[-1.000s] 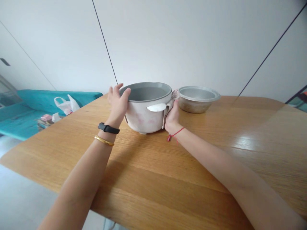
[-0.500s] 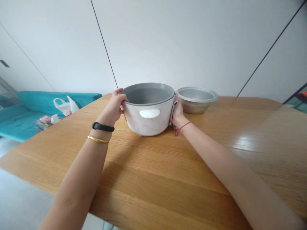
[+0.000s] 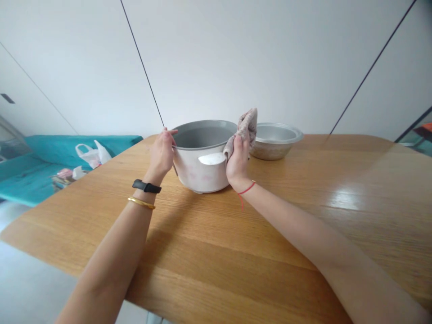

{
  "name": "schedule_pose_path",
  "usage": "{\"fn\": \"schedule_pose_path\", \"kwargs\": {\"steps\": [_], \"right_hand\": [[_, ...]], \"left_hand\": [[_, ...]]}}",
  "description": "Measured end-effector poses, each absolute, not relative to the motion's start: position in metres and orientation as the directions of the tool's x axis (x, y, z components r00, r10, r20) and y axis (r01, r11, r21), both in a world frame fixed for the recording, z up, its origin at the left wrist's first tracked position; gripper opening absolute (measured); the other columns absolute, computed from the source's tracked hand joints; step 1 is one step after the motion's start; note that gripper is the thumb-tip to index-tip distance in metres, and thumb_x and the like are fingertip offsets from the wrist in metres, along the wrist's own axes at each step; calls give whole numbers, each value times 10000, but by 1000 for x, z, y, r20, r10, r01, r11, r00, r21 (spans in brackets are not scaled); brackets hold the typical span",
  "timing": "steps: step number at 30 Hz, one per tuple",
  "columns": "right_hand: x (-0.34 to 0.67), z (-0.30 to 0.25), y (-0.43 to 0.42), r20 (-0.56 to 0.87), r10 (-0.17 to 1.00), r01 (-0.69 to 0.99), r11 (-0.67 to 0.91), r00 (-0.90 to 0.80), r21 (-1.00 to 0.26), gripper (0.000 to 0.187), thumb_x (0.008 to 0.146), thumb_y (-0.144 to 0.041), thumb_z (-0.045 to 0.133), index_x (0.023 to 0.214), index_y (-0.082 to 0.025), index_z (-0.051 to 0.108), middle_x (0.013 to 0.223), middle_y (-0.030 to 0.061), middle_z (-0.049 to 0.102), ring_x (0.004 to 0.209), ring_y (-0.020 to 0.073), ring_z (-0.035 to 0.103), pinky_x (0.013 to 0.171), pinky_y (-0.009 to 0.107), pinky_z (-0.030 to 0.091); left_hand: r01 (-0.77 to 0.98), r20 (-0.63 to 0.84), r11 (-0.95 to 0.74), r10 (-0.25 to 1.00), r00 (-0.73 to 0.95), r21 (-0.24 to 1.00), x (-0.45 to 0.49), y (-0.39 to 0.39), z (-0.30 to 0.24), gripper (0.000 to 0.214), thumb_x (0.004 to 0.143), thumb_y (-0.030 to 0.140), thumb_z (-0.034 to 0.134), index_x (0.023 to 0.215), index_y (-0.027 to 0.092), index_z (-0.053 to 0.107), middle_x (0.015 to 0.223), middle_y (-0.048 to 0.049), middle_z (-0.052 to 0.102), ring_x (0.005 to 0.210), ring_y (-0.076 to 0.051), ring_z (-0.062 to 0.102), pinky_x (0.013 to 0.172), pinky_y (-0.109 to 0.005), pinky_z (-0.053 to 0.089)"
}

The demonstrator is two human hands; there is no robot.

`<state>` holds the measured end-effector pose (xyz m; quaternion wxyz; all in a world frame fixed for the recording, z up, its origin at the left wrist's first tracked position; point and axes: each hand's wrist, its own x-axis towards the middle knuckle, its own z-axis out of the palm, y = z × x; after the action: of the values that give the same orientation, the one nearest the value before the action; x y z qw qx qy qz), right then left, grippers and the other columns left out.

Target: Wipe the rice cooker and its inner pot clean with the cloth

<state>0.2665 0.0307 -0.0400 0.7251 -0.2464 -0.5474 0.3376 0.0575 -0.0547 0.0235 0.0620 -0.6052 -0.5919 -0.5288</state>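
Observation:
A white pot (image 3: 202, 175) with a grey inside and a pale oval patch on its front stands on the wooden table (image 3: 216, 252). At its left edge my left hand (image 3: 164, 150) grips the rim, thumb side up. My right hand (image 3: 239, 162) is closed on a crumpled greyish-pink cloth (image 3: 248, 123), pressed against the pot's right front side near the rim. Part of the cloth sticks up above the rim. The pot's right wall is hidden behind my hand and the cloth.
Behind the pot on the right stands a metal basin (image 3: 275, 141). A teal sofa (image 3: 43, 157) at the left holds a white plastic bag (image 3: 92, 155) and small items. A white wall (image 3: 216, 58) rises behind the table.
My right hand has come from the pot's right side round to its front right, and the cloth now shows above the rim. My left hand stays at the left rim.

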Motion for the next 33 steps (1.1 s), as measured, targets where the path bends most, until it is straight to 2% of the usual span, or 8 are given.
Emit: {"fn": "schedule_pose_path", "kwargs": {"steps": [6,9,13,17,20,23,29,33], "right_hand": [[265,-66,36,505,815,-178,562,282,-807,573,1015,-540,272,1364,-212,589,1495,137,556,1452,216,448,1271,530,242],[249,-87,12,529,786,11,555,320,-832,649,1021,-561,295,1499,-167,490,1573,197,461,1530,267,347,1266,591,212],[224,-100,-43,708,704,438,620,55,-651,765,1001,-536,415,1659,-176,260,1719,209,178,1606,416,40,1200,771,145],[227,-91,-56,694,655,653,671,-300,-351,748,959,-486,536,1642,-238,361,1732,162,178,1571,532,-31,1142,856,38],[247,-83,-32,707,503,596,790,-498,-143,616,985,-482,526,1590,-418,434,1698,31,330,1580,470,109,1186,800,-60],[267,-80,-7,711,378,504,863,-593,-38,567,985,-482,554,1544,-508,460,1644,-39,433,1564,412,219,1213,754,-96],[260,-64,-8,659,304,429,903,-688,31,625,988,-328,555,1588,-439,417,1655,-34,417,1571,355,239,1247,735,-71],[217,-47,-20,540,150,282,944,-828,170,571,1000,-185,382,1558,-189,506,1635,61,448,1570,258,286,1342,522,3]], "left_hand": [[933,658,-260,752,35,248,79,-76,39,606,999,696,243,809,249,605,973,-69,709,1095,-330,627,1215,-731,-1],[916,638,-336,760,125,220,91,-77,40,666,1006,686,166,911,256,666,969,-84,702,1034,-317,617,1228,-688,86],[861,612,-419,772,171,287,107,-82,40,784,1001,704,78,1177,276,711,1166,-95,722,1177,-324,585,1237,-630,155],[729,572,-433,817,69,530,118,-90,46,781,985,769,109,1330,348,669,1231,-55,720,1274,-302,598,1205,-567,311],[628,615,-451,786,-58,635,112,-89,53,787,968,804,165,1282,323,703,1215,-64,728,1302,-311,607,1144,-531,424],[643,717,-454,662,-219,616,87,-77,52,807,982,786,150,1223,272,723,1336,-61,695,1408,-295,527,1211,-494,362],[661,640,-349,722,-263,665,28,-48,29,876,976,782,83,1130,216,733,1426,-118,657,1460,-303,476,1259,-572,222],[708,626,-287,730,-274,645,19,-48,29,777,975,787,187,1020,257,753,1340,-116,704,1414,-332,512,1217,-638,244]]}}
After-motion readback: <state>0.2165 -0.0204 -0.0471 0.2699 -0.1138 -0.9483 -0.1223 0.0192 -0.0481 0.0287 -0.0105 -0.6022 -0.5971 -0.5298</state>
